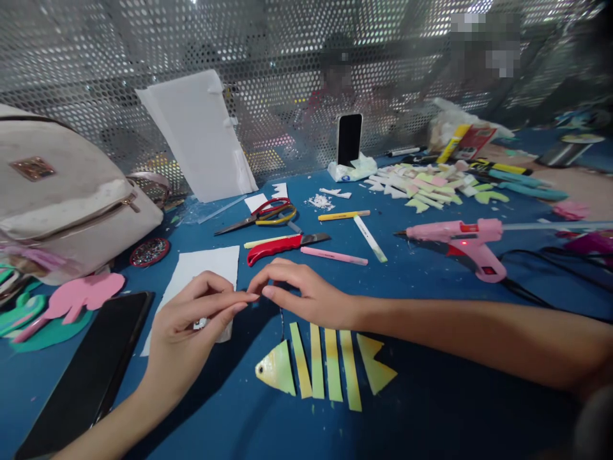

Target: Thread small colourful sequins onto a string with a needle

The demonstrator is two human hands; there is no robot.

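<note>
Fingertips nearly met above a paper fish in pieces

The left hand [172, 329] and right hand [309, 297] came almost tip to tip, each with thumb and forefinger drawn close together; whether anything thin was pinched there could not be told. A dark thread [282, 326] hung below the right hand, toward the fish head [278, 370], which lay just nearer the wearer than both hands. Four strips [334, 364] and a notched tail [374, 367] ran rightward from it, their long edges separated by narrow gaps, below the right forearm.

Blue tabletop [287, 434] stretched between these pieces and the wearer, giving the widest room. Beyond the right hand, room was tight: a red-handled knife [275, 249] and pink marker [334, 256] lay near its knuckles. White paper [215, 262] spread beneath the left hand, and a black phone [90, 370] flanked its outer side. A pink glue gun [479, 239] lay beyond the right forearm.
</note>
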